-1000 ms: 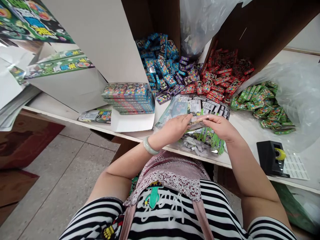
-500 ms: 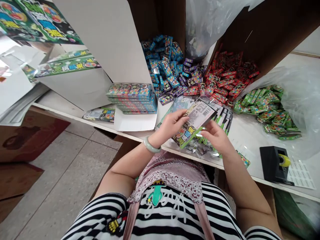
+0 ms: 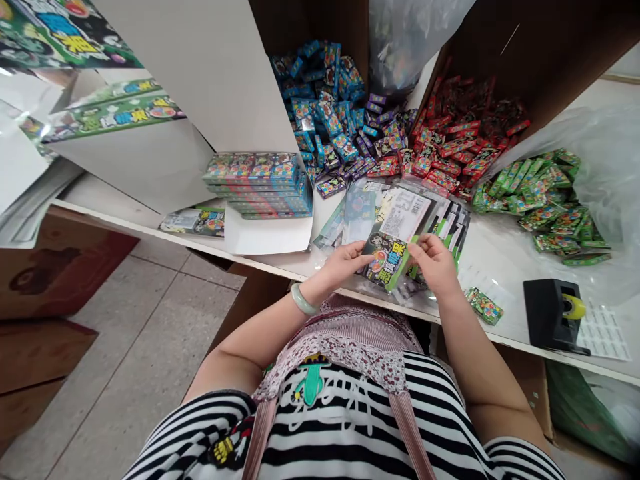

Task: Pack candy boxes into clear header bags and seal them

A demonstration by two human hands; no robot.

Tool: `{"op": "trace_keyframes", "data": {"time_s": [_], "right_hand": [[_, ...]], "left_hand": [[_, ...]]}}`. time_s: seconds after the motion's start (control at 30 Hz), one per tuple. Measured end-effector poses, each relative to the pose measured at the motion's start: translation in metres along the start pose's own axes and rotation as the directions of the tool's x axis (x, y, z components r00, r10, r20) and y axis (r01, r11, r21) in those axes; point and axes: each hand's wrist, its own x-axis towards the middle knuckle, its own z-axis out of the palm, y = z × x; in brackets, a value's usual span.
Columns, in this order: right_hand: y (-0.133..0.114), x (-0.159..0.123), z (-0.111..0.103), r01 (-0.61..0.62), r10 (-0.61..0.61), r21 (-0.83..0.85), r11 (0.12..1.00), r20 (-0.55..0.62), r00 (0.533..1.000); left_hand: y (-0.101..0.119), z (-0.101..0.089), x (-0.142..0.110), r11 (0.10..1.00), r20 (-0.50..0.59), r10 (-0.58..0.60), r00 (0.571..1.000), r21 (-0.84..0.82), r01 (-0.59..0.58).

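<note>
A flat printed carton blank [image 3: 393, 240], green and black with a white barcode panel, is held just above the white table [image 3: 505, 267]. My left hand [image 3: 343, 263] pinches its near left edge. My right hand [image 3: 435, 263] pinches its near right edge. Under it lies a heap of more flat carton blanks [image 3: 450, 230] in clear plastic. One small green packet [image 3: 483, 305] lies right of my right hand.
Loose small packets lie in piles behind: blue [image 3: 325, 113], purple [image 3: 380, 137], red [image 3: 460, 143], green [image 3: 543, 197]. A stack of filled boxes [image 3: 257, 183] stands at the left. A black tape dispenser [image 3: 553, 313] and a label sheet [image 3: 603, 330] sit at the right.
Both hands lifted one carton blank off the heap, turned it so its printed side shows, and brought it back down close to the table.
</note>
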Motion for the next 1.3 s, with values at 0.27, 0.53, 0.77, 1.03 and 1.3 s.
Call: {"op": "trace_keyframes", "data": {"time_s": [0.27, 0.53, 0.77, 1.03, 1.3], "right_hand": [[0.017, -0.030, -0.003, -0.147, 0.147, -0.027, 0.989, 0.368, 0.918], [0.022, -0.056, -0.011, 0.049, -0.049, 0.002, 0.999, 0.031, 0.998], [0.004, -0.052, -0.008, 0.199, -0.198, -0.096, 0.975, 0.024, 0.980], [-0.019, -0.045, -0.007, 0.298, -0.294, -0.266, 0.917, 0.057, 0.954], [-0.023, -0.040, -0.004, 0.294, -0.286, -0.201, 0.934, 0.067, 0.956]], "left_hand": [[-0.001, -0.004, -0.002, 0.991, -0.083, 0.068, 0.994, -0.113, -0.077], [0.001, 0.002, -0.003, 0.977, 0.059, 0.156, 0.986, -0.154, -0.146], [0.009, -0.015, -0.016, 0.993, 0.251, 0.117, 0.961, -0.063, -0.105], [0.023, -0.006, -0.017, 0.914, 0.009, 0.334, 0.943, 0.243, -0.326], [0.034, -0.009, -0.010, 0.972, 0.078, 0.232, 0.970, 0.019, -0.234]]}}
